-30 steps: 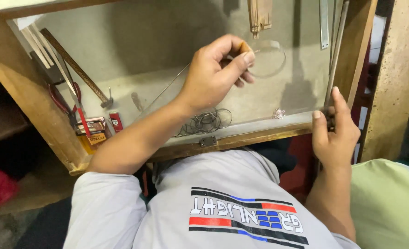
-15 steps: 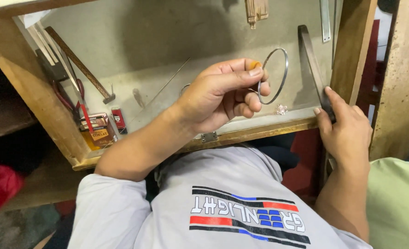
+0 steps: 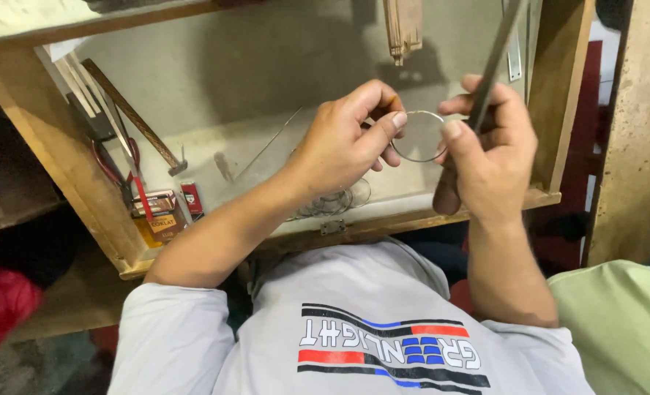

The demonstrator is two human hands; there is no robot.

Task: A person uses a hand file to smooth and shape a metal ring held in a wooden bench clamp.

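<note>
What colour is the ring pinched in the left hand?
Silvery grey bare metal: the thin wire ring held by the left hand, seen in the head view.

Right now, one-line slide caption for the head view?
Left hand pinches a thin metal wire ring; right hand holds a long dark metal file against it.

1. Table (image 3: 281, 110): grey top, raised wooden rim.
2. Left edge: hammer (image 3: 131, 115), red-handled pliers (image 3: 124, 172), small boxes (image 3: 160, 216).
3. Near front rim: loose wire rings (image 3: 332, 201).
</note>
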